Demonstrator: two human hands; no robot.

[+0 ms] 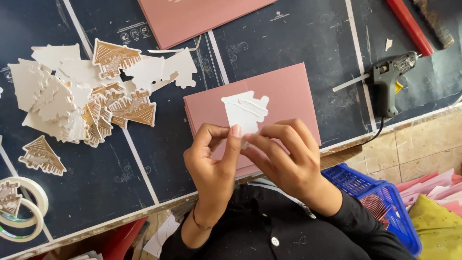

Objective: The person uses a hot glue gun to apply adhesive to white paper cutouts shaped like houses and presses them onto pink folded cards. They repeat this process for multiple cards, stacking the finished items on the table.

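A black glue gun (pixel 389 82) lies right, house cutouts (pixel 82 98) piled left (tape rolls (pixel 21 209) nearby), blue basket (pixel 380 202) below.

1. I can't see the lower edge of the white house-shaped cutout (pixel 244 111); my fingers (pixel 234 144) cover it.
2. The tape rolls (pixel 21 212) and the upper pink card (pixel 202 17) run past the frame's edge.
3. The blue basket (pixel 380 202) is partly behind my sleeve.

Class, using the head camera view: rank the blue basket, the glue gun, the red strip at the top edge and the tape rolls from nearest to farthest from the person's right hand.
From the right hand:
1. Blue basket, below the table edge, to the right.
2. Glue gun, on the table, up and to the right.
3. Red strip, top right corner.
4. Tape rolls, far left edge.
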